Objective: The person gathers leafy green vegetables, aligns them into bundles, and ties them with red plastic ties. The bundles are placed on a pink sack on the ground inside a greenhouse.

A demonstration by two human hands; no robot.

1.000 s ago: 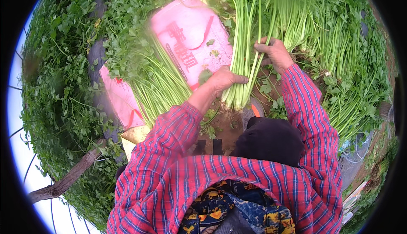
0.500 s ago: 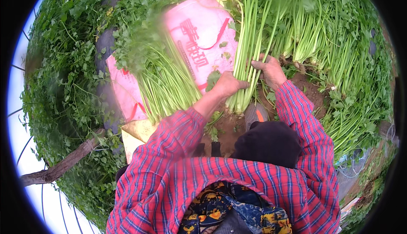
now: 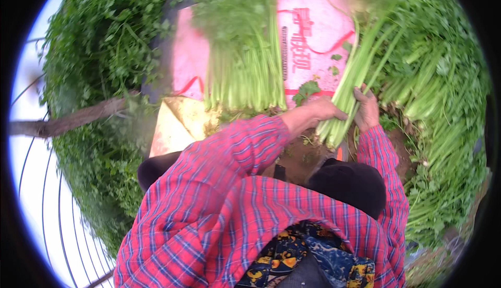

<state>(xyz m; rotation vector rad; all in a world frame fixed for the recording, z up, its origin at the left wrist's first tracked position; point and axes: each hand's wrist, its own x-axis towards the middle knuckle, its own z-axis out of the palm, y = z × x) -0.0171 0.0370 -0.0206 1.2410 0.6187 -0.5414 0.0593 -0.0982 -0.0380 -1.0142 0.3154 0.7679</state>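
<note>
A bunch of celery (image 3: 350,87) with long pale green stalks slants up and to the right in front of me, root ends toward me. My left hand (image 3: 324,109) is closed round its lower stalks from the left, thumb across them. On the right side, a little higher, my right hand (image 3: 367,109) grips the stalks, its fingers partly hidden behind them. The leafy tops are blurred. To the left, a row of celery stalks (image 3: 245,76) lies across a pink printed sack (image 3: 308,37), root ends lined up toward me.
More celery (image 3: 428,90) lies heaped on the right. Dense leafy plants (image 3: 109,37) stand on the left, where a wooden pole (image 3: 78,120) slants in. A yellowish sheet (image 3: 180,123) lies near the sack. Bare soil (image 3: 300,157) shows by my dark-clothed knee (image 3: 348,186).
The view has turned, so the sack and laid-out celery appear farther right and more upright. Both hands still hold the bunch, which now leans more to the right.
</note>
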